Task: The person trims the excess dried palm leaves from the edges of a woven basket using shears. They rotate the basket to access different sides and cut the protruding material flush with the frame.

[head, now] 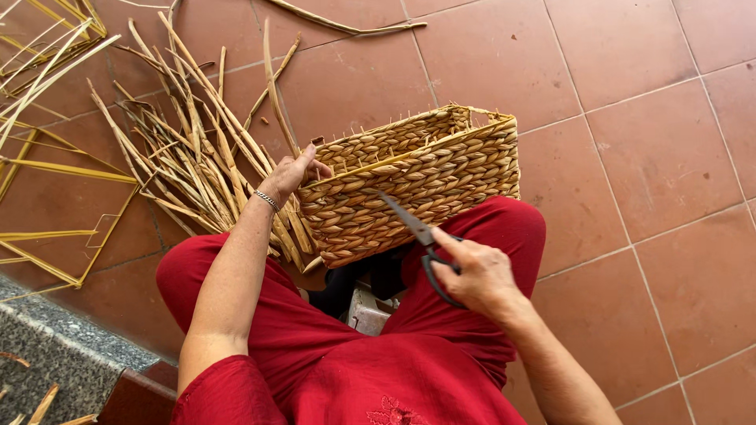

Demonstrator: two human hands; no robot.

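Rectangular woven straw-coloured basket (409,177), frame centre, resting on red-trousered knees: walls fully woven, stray fibre ends protruding, apparently awaiting trimming. Left hand (290,175) grips its left rim. Right hand (476,274) clasps black-handled scissors (421,236), blades against its side. Loose dried reed strips (185,149), upper left.

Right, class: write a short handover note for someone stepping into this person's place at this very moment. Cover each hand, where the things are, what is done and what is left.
Left hand: grips the top corner of the woven basket, steadying it on the lap.
Right hand: holds black scissors, blades open against the basket's side.
Things: basket tilted across the red-clothed knees; loose dried stalks lie on the tiled floor to the left.
Done: walls look fully woven.
Left: short stray ends stick out along the rim and sides, probably needing trimming.
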